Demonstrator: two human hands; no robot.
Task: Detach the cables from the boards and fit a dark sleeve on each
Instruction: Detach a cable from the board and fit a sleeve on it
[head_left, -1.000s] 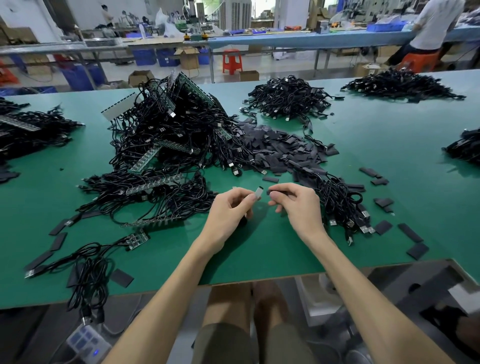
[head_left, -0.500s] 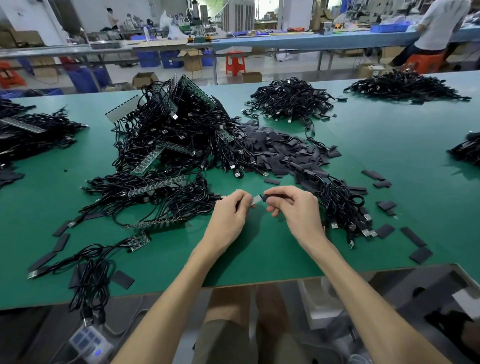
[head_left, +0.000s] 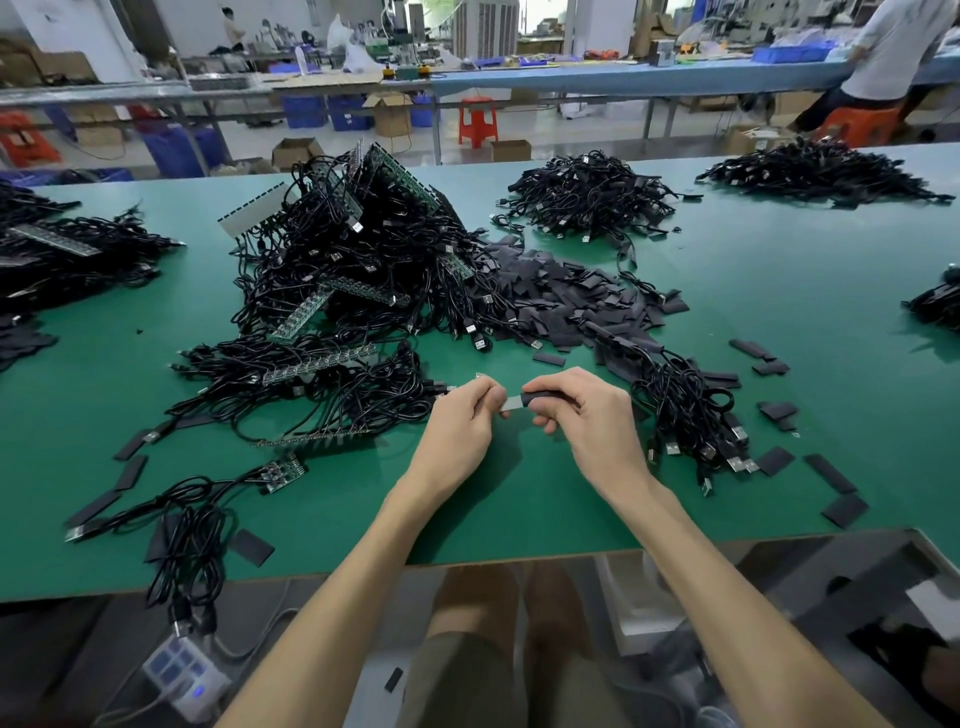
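Hands: left hand (head_left: 462, 423) pinched plug (head_left: 511, 404); right hand (head_left: 587, 415) gripped dark sleeve (head_left: 543, 399), the two meeting between them.
Risk: sleeve might buckle or jam if pushed crooked.

Just inside the table's near edge, about midway along it, we see a silver USB plug (head_left: 511, 402) pinched in the left hand (head_left: 460, 421). Its tip meets the end of a dark sleeve (head_left: 540, 397) gripped by the right hand (head_left: 587, 415) (how far in, we cannot tell). Left of the table's middle a tall heap of black cables (head_left: 363, 260) lies tangled with green strip boards (head_left: 317, 364). Flat loose sleeves (head_left: 561, 306) pile just beside it. A bundle of cables with bare plugs (head_left: 691, 415) lies toward the near right corner.
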